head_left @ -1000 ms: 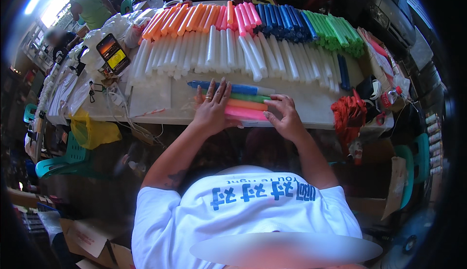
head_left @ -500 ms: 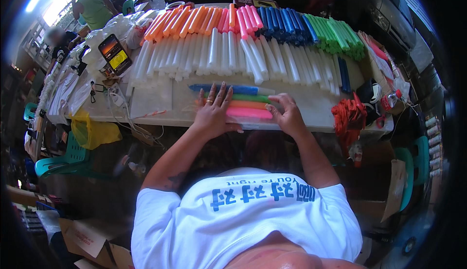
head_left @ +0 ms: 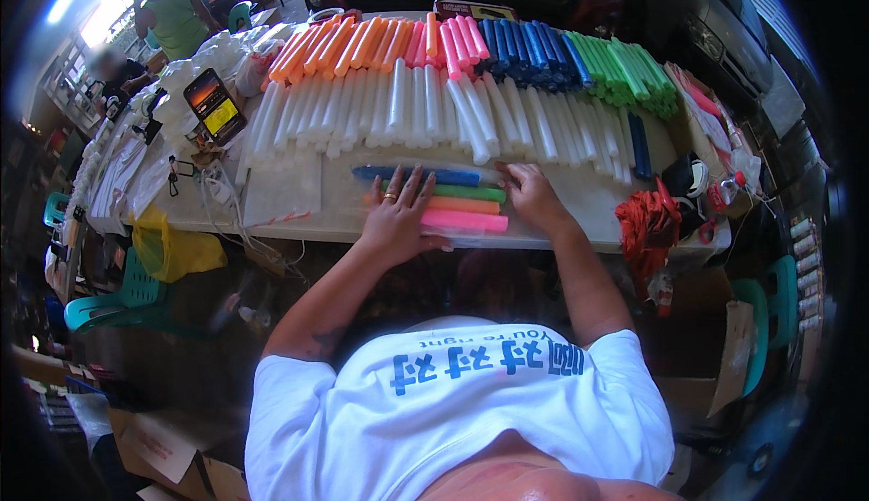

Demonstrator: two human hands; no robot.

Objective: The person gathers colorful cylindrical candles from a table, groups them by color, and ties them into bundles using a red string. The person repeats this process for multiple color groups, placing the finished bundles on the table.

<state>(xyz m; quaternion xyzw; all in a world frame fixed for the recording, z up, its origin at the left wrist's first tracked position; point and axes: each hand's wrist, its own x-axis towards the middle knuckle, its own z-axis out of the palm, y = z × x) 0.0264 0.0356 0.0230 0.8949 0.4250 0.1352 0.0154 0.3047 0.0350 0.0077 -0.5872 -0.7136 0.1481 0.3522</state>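
Note:
Four candle-like sticks lie side by side near the table's front edge: a blue stick [head_left: 457, 177] farthest, then a green stick [head_left: 471, 192], an orange stick [head_left: 462, 205] and a pink stick [head_left: 466, 221] nearest. Clear plastic film [head_left: 490, 178] surrounds them, loose past the blue one's right end. Across their left part rests my left hand [head_left: 396, 211], open, fingers spread flat and hiding the left ends. My right hand [head_left: 534, 195] is at the right ends, fingers closed on the film's edge beside the blue stick; the thumb is partly hidden.
White sticks [head_left: 362, 107] form a long row behind my hands. Behind them lie orange [head_left: 362, 44], pink, blue and green [head_left: 634, 66] piles. A phone [head_left: 215, 107] stands left; a red plastic bag [head_left: 647, 216] hangs right. A person [head_left: 176, 12] stands far left.
My right hand has moved away from me, from the green and orange ends to beside the blue stick's end. My left hand stays on the sticks, with its fingers slightly shifted.

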